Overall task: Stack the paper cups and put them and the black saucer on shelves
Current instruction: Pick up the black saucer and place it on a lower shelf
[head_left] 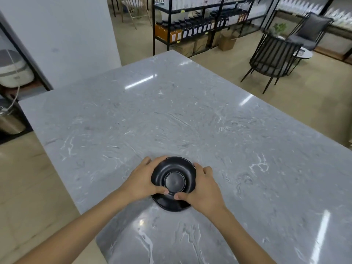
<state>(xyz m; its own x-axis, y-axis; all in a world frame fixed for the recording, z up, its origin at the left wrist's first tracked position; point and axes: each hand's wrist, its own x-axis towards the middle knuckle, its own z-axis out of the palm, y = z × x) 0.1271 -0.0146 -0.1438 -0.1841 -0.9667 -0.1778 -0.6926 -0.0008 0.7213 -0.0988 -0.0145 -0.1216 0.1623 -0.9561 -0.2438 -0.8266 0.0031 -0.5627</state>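
At lower centre of the frame, near the grey marble bench's (pixel 190 111) front-left edge, two hands hold one round glossy black saucer (pixel 173 178), tilted above its dark shadow. Left hand (pixel 142 181) and right hand (pixel 202 189) fingers clasp opposite rims. Bare stone spreads around. One black metal shelf rack (pixel 200 21) stands top centre.

Grey marble table (pixel 190 115), black saucer (pixel 174 181) near its front edge

Both forearms are bare, no sleeves; left hand (pixel 142 180) and right hand (pixel 203 189) ungloved.
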